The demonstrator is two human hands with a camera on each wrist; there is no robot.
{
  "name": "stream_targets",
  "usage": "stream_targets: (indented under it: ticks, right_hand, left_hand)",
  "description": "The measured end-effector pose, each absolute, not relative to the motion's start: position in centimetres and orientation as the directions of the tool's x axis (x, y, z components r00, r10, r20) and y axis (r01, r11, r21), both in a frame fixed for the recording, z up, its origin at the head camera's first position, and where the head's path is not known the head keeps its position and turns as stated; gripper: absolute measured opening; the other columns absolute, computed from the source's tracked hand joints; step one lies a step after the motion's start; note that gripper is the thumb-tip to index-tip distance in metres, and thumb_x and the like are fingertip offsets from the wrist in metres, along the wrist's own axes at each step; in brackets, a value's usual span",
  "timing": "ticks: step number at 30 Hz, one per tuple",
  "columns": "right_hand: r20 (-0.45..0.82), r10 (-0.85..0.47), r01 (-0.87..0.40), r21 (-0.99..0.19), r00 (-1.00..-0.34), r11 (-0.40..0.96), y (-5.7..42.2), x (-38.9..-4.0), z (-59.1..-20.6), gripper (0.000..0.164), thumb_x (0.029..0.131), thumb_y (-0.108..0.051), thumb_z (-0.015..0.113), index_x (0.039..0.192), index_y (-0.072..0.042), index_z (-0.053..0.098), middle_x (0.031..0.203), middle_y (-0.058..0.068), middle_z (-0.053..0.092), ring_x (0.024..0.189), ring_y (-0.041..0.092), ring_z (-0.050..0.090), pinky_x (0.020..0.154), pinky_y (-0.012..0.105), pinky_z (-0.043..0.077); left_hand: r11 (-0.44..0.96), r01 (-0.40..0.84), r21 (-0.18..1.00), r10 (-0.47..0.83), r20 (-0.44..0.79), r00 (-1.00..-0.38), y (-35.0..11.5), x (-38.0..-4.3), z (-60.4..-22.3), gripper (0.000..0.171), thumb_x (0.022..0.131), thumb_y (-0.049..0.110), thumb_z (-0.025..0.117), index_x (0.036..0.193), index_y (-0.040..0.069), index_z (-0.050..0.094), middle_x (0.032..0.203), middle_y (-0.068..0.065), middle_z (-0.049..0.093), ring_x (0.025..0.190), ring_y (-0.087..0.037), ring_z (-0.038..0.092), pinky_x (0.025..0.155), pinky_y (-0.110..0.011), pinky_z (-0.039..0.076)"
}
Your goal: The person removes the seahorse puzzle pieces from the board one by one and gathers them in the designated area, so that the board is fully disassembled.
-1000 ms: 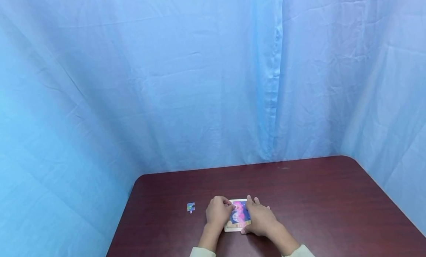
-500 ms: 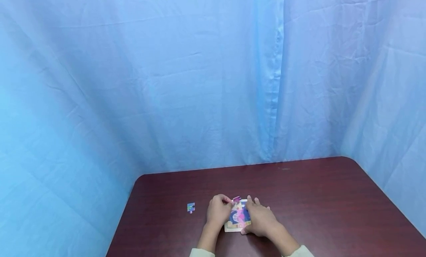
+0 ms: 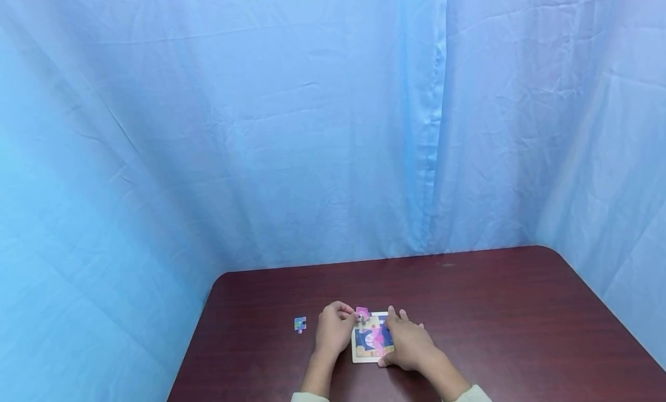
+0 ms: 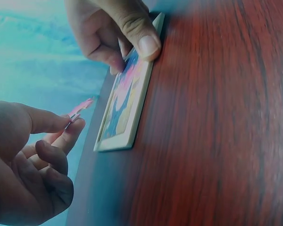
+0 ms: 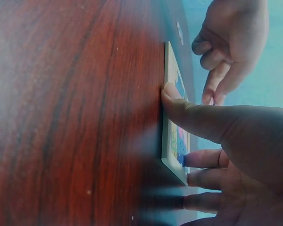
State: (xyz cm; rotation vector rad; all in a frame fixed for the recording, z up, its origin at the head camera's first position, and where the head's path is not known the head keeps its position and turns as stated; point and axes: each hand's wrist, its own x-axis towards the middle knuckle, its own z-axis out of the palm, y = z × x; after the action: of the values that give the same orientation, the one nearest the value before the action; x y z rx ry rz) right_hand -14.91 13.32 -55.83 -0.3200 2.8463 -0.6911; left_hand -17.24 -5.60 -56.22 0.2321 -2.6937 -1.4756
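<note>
A small jigsaw puzzle board with a pale frame lies on the table, its picture pink, dark blue and yellow. My left hand pinches a pink puzzle piece between thumb and fingertips, raised over the board's far left corner. Pale bare backing shows at the upper left of the picture. Over the board's right side, my right hand holds the frame, thumb on the near rim and fingers on the picture and far edge. That hand covers the right part of the picture.
A loose blue and green puzzle piece lies on the table to the left of my left hand. The dark red wooden table reaches back to a blue curtain, which also hangs along both sides.
My left hand has lifted the pink piece out of the board's upper left, tilted it up and drawn it slightly left, baring the pale backing. The right hand stays on the board.
</note>
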Motion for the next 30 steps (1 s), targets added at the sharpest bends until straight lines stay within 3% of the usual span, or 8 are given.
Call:
stream_targets:
  ticks: [11,23,30]
  right_hand:
    - [-0.143,-0.250,-0.156,-0.471,-0.958,0.868,13.3,-14.8,-55.7,0.106,0.067,-0.040,0.100,0.149,0.006,0.050,0.163,0.029,0.042,0.152,0.051,0.040,0.109,0.081,0.035]
    - [-0.138,-0.251,-0.160,-0.470,-0.958,0.868,13.4,-14.7,-55.8,0.105,0.067,-0.039,0.100,0.148,0.006,0.051,0.164,0.029,0.042,0.152,0.050,0.040,0.109,0.081,0.035]
    - [-0.147,-0.254,-0.156,-0.479,-0.956,0.864,13.3,-14.5,-55.4,0.104,0.069,-0.037,0.099,0.149,0.007,0.050,0.165,0.029,0.040,0.153,0.051,0.038,0.110,0.082,0.033]
  left_hand:
    - [0.524,-0.115,0.844,-0.232,0.011,-0.973,-7.7,-17.2,-56.2,0.008,0.090,0.014,0.077,0.097,0.011,0.074,0.077,0.004,0.076,0.067,-0.008,0.061,0.065,-0.030,0.048]
    - [0.645,-0.154,0.749,-0.320,0.081,-0.944,-9.9,-17.1,-56.0,0.004,0.086,0.017,0.077,0.090,0.019,0.078,0.078,0.009,0.077,0.069,-0.008,0.066,0.065,-0.039,0.051]
    - [0.663,-0.220,0.716,-0.339,0.025,-0.940,-12.2,-17.2,-56.1,0.004,0.089,0.021,0.079,0.092,0.018,0.080,0.079,0.008,0.076,0.067,-0.010,0.064,0.064,-0.038,0.049]
